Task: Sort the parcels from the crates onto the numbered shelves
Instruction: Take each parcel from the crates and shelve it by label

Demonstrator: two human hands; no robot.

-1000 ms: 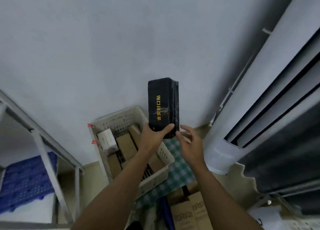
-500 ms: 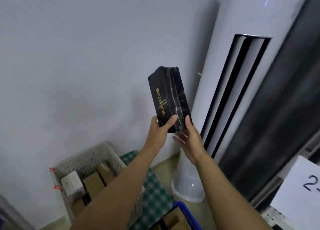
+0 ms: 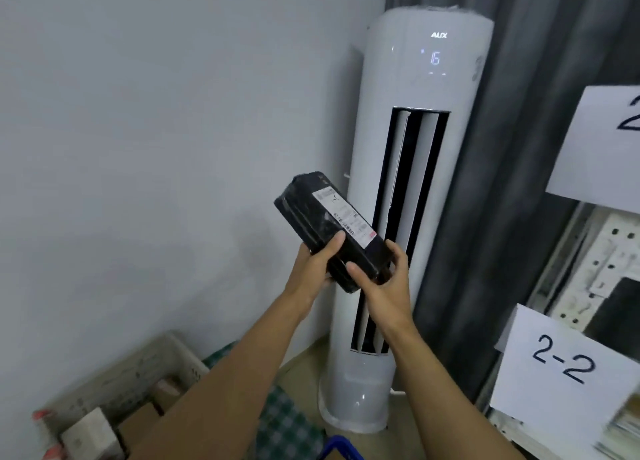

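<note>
A long black wrapped parcel (image 3: 325, 217) with a white shipping label on its upper face is held up at chest height, tilted with its far end to the upper left. My left hand (image 3: 313, 269) grips its near end from the left, thumb across the top. My right hand (image 3: 384, 283) grips the same end from the right, thumb on the side. A white crate (image 3: 138, 373) with cardboard and white boxes sits at the lower left on the floor. A shelf unit at the right carries a paper sign reading 2-2 (image 3: 561, 366).
A tall white standing air conditioner (image 3: 426, 147) is directly behind the parcel, with a dark grey curtain (image 3: 519, 147) beside it. A green checked cloth (image 3: 287, 421) lies on the floor. A blue crate rim (image 3: 334, 445) shows at the bottom edge. A second sign (image 3: 609, 147) hangs higher up.
The view has swung right and up toward the air conditioner and shelf. The parcel has been turned so its labelled face shows, and my right hand now grips it.
</note>
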